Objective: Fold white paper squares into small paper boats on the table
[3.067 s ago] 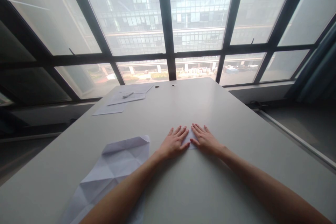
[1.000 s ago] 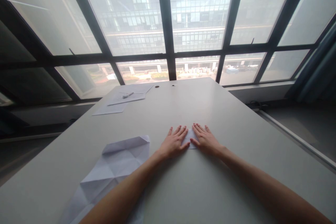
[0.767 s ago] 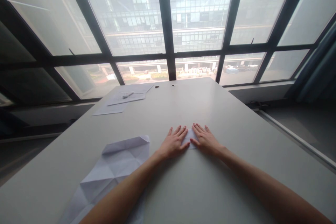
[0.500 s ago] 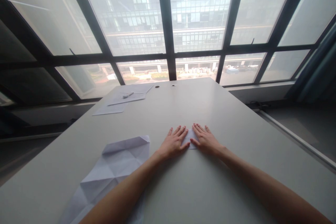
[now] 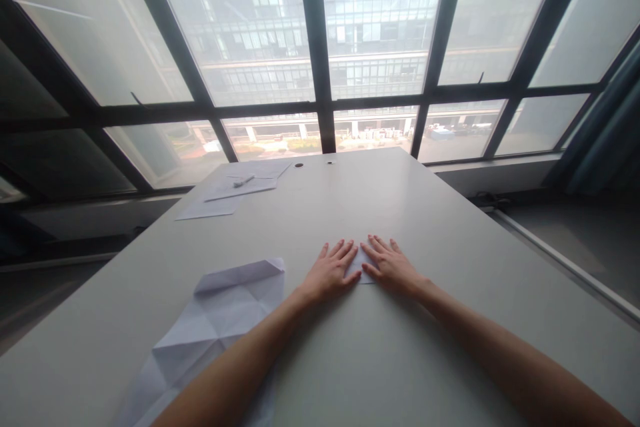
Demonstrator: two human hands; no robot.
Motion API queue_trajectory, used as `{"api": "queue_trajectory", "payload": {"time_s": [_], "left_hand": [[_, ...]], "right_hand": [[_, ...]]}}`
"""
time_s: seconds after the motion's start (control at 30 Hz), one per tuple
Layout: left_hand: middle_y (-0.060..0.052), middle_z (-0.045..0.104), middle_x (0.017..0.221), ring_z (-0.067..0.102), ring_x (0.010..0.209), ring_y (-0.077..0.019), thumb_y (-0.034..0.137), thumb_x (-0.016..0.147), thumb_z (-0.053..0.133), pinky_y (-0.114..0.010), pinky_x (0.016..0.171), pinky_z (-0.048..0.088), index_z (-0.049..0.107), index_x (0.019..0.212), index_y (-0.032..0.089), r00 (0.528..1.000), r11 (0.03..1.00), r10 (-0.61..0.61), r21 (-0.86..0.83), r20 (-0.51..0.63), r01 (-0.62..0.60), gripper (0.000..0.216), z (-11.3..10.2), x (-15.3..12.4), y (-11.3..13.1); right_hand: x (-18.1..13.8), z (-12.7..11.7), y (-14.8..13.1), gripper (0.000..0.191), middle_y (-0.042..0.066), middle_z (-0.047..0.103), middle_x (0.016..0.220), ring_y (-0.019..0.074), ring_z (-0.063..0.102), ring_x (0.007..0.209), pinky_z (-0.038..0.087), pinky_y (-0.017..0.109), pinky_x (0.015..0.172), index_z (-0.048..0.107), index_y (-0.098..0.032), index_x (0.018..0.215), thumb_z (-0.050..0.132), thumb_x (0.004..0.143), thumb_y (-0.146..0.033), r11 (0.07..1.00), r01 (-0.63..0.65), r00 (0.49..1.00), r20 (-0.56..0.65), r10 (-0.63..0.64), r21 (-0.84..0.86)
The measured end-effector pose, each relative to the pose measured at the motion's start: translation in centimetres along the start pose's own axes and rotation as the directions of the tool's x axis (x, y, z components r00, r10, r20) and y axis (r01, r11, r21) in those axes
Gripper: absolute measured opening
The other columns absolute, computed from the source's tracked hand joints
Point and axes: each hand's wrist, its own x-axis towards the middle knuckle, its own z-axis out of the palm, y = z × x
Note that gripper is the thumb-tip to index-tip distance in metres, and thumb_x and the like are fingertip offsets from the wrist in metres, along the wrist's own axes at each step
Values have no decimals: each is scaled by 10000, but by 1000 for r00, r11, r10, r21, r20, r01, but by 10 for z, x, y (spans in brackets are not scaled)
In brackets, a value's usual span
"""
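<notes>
Both hands lie palm down on a small piece of white paper (image 5: pixel 359 265) on the table. My left hand (image 5: pixel 330 271) rests on its left part with the fingers stretched out and slightly apart. On the right part lies my right hand (image 5: pixel 393 265), fingers spread, thumb pointing toward the left thumb. A strip of the paper shows between the two hands; its sides are hidden under them. Beside and partly beneath my left forearm is a large creased sheet of white paper (image 5: pixel 220 320), with fold lines across it and a raised edge.
The white table (image 5: pixel 450 293) reaches toward tall dark-framed windows. At its far left lie several flat sheets of paper (image 5: pixel 210 207) with a pen (image 5: pixel 244 181) on top. A round cable hole (image 5: pixel 299 165) is near the far edge. A blue curtain (image 5: pixel 595 127) hangs at right.
The fingers of my right hand have spread a little more, the index finger shifting left over the paper. My left hand stays in place.
</notes>
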Motion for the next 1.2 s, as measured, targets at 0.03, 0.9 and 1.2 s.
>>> {"api": "queue_trajectory", "payload": {"time_s": [0.03,0.9,1.2], "left_hand": [[-46,222,1627,160,1513,-256,624,991,275,-523,1214,99,217,1574,247,1000,1000,-1,0,2,1,697,0,0,0],[-64,273,1613,225,1495,-271,534,1009,314,-565,1199,155,329,1531,242,994,997,-77,-3,-75,77,598,5,0,-2],[-90,271,1613,220,1495,-285,505,991,367,-526,1209,156,336,1532,211,988,992,-123,-12,-92,123,616,5,1,-2]], "right_hand": [[0,0,0,658,150,204,1622,257,142,1511,80,519,1203,296,-196,1551,343,992,-539,1000,0,1000,1,0,0],[4,11,3,682,143,196,1626,269,124,1512,41,553,1197,226,-119,1563,331,992,-475,975,-223,969,-107,221,-2],[-4,-1,-3,707,161,365,1560,275,278,1469,101,487,1213,396,-151,1503,474,929,-555,1000,8,993,-115,-5,25]]}}
